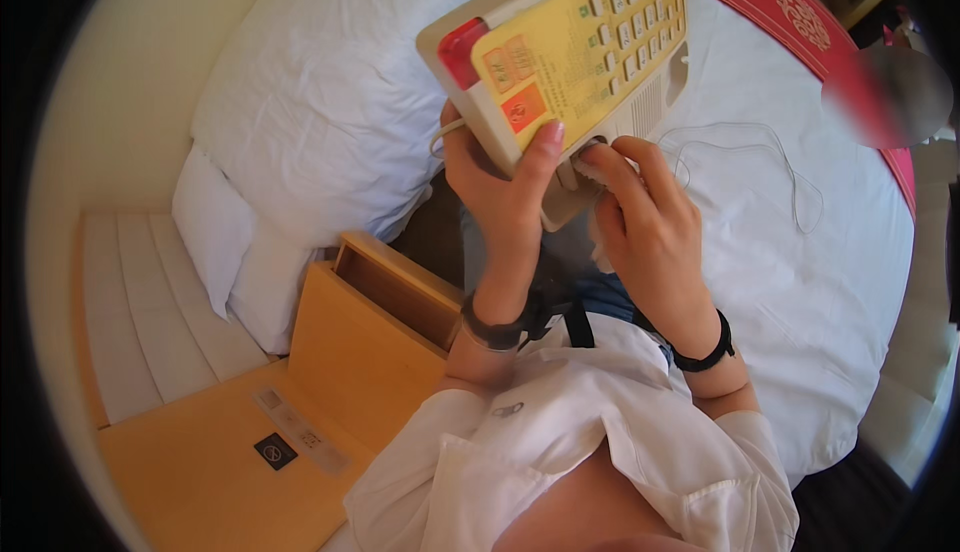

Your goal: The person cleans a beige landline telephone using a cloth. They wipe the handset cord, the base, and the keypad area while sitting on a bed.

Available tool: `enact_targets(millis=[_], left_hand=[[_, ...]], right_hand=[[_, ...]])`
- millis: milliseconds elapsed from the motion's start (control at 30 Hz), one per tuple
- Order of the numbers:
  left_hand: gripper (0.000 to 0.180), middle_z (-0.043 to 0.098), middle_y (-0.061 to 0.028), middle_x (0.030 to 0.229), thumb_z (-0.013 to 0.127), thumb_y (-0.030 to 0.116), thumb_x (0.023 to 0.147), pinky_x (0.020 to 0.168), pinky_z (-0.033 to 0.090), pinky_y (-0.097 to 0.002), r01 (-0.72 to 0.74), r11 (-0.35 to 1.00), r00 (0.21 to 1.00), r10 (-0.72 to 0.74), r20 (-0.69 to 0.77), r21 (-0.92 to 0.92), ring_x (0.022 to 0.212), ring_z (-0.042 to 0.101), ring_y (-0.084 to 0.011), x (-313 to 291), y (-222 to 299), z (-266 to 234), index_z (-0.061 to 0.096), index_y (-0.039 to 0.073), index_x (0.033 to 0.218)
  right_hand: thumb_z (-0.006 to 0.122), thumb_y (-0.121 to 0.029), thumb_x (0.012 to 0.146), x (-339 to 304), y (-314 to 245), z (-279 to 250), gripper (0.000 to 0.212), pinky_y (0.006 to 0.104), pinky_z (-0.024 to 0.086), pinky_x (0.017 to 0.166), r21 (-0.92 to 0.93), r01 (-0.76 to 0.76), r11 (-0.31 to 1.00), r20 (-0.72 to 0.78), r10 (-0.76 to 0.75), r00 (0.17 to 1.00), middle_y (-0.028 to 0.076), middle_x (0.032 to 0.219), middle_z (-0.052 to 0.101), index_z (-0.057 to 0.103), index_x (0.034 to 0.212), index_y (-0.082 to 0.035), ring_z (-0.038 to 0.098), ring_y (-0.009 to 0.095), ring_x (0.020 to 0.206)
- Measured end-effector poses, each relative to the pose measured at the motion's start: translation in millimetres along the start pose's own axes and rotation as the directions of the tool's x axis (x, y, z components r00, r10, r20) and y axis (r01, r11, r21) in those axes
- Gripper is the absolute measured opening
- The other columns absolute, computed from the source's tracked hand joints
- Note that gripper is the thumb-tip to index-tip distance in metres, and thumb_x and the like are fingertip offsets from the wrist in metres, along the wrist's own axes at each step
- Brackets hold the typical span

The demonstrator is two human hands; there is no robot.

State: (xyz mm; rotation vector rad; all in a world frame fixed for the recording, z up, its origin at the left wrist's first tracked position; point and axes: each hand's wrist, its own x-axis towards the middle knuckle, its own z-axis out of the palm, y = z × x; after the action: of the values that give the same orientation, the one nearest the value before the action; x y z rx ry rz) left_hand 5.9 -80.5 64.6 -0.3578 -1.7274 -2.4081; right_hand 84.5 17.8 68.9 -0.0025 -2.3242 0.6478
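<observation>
Telephone (560, 77), probably light, stiff and slick, tilts just beyond the left hand (500, 197), pinching its near edge, a sound hold; the right hand (652, 232) seemingly pinches pale cloth (588, 166) against it.

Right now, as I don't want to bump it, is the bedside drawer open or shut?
Open: the wooden drawer stands out from the nightstand, its hollow inside showing.

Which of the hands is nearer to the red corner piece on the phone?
Left. The left hand grips the phone just below the red corner piece; the right hand is farther right, its fingertips at the phone's lower edge.
</observation>
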Motion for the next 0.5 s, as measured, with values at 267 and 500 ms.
enact_targets(millis=[267, 500], left_hand=[[0.059, 0.05, -0.0081, 0.105, 0.072, 0.01, 0.069, 0.083, 0.043, -0.0283, -0.084, 0.995, 0.996, 0.082, 0.04, 0.047, 0.094, 0.05, -0.0139, 0, 3, -3, 0.042, -0.004, 0.118], [0.056, 0.049, -0.0084, 0.104, 0.073, 0.013, 0.068, 0.083, 0.041, -0.0288, -0.116, 0.993, 0.992, 0.115, 0.058, 0.028, 0.092, 0.049, -0.0148, -5, 2, 3, 0.044, -0.003, 0.114]], right_hand=[[0.058, 0.002, 0.063, -12, -3, -5, 0.028, 0.0279, 0.046, 0.051, -0.023, 0.04, 0.999, 0.136, -0.036, 0.99, 0.006, 0.09, 0.05, 0.054, 0.089, -0.006, 0.058, 0.018, 0.075], [0.062, 0.003, 0.064, -23, -19, -7, 0.031, 0.031, 0.047, 0.056, 0.263, -0.051, 0.963, 0.15, 0.011, 0.989, 0.006, 0.093, 0.052, 0.055, 0.092, -0.008, 0.058, 0.022, 0.075]])
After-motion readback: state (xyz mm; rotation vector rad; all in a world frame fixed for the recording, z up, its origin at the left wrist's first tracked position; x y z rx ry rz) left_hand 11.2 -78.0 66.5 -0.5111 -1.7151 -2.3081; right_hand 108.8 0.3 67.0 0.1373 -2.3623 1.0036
